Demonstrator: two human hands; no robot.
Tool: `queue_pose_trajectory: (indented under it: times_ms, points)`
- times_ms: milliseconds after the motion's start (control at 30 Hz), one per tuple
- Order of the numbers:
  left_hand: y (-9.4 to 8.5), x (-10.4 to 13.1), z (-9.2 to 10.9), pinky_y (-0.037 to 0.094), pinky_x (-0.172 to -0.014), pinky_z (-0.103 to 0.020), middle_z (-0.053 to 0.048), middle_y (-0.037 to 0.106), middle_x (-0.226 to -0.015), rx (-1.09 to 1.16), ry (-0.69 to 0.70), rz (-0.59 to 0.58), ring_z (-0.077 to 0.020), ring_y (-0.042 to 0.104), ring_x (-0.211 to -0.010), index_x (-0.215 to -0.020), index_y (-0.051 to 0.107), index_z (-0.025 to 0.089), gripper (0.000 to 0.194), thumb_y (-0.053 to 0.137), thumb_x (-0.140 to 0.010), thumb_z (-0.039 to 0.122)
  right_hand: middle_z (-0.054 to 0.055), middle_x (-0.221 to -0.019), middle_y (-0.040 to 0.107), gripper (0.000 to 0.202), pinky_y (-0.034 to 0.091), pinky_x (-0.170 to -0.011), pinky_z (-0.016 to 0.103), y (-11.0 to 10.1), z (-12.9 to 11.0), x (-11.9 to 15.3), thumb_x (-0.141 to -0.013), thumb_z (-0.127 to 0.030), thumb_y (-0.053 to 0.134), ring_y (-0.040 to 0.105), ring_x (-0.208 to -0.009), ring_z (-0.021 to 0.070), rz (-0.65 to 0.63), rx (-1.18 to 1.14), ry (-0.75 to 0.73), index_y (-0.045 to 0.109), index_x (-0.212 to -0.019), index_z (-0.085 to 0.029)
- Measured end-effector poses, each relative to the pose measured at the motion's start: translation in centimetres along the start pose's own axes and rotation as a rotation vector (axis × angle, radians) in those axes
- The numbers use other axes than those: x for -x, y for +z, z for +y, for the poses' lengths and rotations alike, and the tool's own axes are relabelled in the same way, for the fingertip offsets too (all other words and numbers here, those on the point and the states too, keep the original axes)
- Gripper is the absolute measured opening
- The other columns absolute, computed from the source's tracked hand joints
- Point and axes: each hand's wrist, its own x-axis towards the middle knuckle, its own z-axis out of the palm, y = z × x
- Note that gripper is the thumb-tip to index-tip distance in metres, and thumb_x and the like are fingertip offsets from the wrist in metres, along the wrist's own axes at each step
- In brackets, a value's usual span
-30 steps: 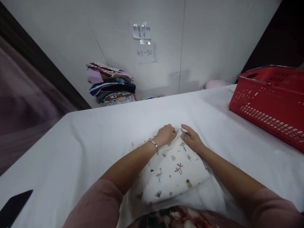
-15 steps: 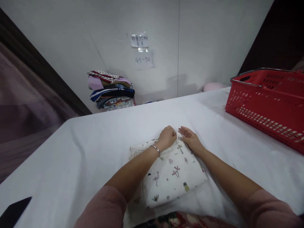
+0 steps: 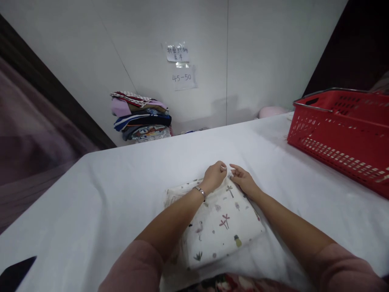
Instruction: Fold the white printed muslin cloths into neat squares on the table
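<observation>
A folded white cloth (image 3: 226, 231), printed with palm trees, a pineapple and a flamingo, lies in front of me on the white-covered table. At its far corner, my left hand (image 3: 215, 175), with a bracelet at the wrist, is closed in a pinch on the fabric. Just right of that corner is my right hand (image 3: 244, 182); its index finger is stretched out and its thumb lies close to the cloth's edge. The right fingers are apart, with a small gap between the two hands. My left forearm covers part of the cloth's left side.
A red plastic basket (image 3: 340, 134) stands on the table (image 3: 127, 194) at the right. Beyond the far edge is a stack of folded fabrics (image 3: 141, 117) by the wall, under two paper signs (image 3: 184, 77). A dark flat object (image 3: 16, 273) lies at the lower left.
The right fingers have curled in somewhat from being stretched out flat. My left hand has shifted very slightly at the corner, and the cloth lies nearly as before.
</observation>
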Motion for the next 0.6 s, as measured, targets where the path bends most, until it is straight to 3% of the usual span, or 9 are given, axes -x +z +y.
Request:
queue_pose_trajectory:
  times_ms: [233,600]
  points:
    - [0.9,0.3,-0.2,0.044,-0.067,-0.024,0.0,0.067,-0.087,0.029,-0.025,0.135,-0.0127,0.06,-0.074,-0.103,0.057,0.022,0.023,0.047,-0.083,0.016,0.003,-0.093,0.067,0.055,0.049,-0.07,0.031,-0.1,-0.3,0.1,-0.07,-0.029,0.065,0.062,-0.076,0.0162,0.014,0.074,0.051,0.053,-0.123,-0.02]
    - [0.3,0.7,0.9,0.044,-0.067,-0.024,0.0,0.069,-0.083,-0.052,-0.041,0.014,-0.0143,0.061,-0.076,-0.118,0.055,0.022,0.039,0.05,-0.08,0.014,0.003,-0.09,0.068,0.052,0.047,-0.066,0.031,-0.1,-0.1,0.0,-0.073,-0.034,0.06,0.059,-0.071,0.0152,0.047,0.177,-0.047,0.055,-0.122,-0.021]
